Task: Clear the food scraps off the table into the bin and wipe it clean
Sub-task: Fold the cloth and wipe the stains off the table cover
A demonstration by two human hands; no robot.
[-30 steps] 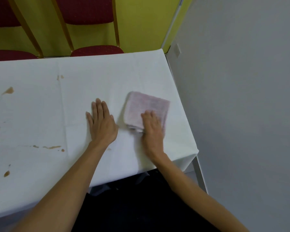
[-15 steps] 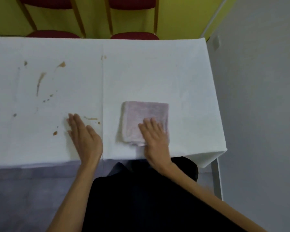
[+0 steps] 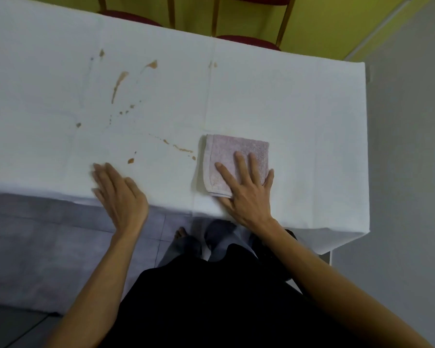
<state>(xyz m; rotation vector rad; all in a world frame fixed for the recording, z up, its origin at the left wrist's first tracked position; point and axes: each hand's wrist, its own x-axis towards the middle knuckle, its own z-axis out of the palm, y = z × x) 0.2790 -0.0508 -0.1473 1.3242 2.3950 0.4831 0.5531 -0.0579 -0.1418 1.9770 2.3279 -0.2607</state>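
I was at the wiping step, I think; no loose scraps showed on the desk (image 3: 274,101), only brown stains (image 3: 118,84), and no bin was in view. My right hand (image 3: 246,194) lay flat on the folded cloth (image 3: 232,160), fingers spread and pressing it down, not pinching it. The cloth sat near the front edge of the desk. The nearest streak (image 3: 182,148) was just to the left of the cloth, almost touching its edge. More spots lay further left and beyond the cloth. My left hand (image 3: 118,194) was open, fingers together, at the desk edge well to the left of the cloth; it looked blurred. The next move, I judged, called for sliding the cloth left over the streak with firm pressure.
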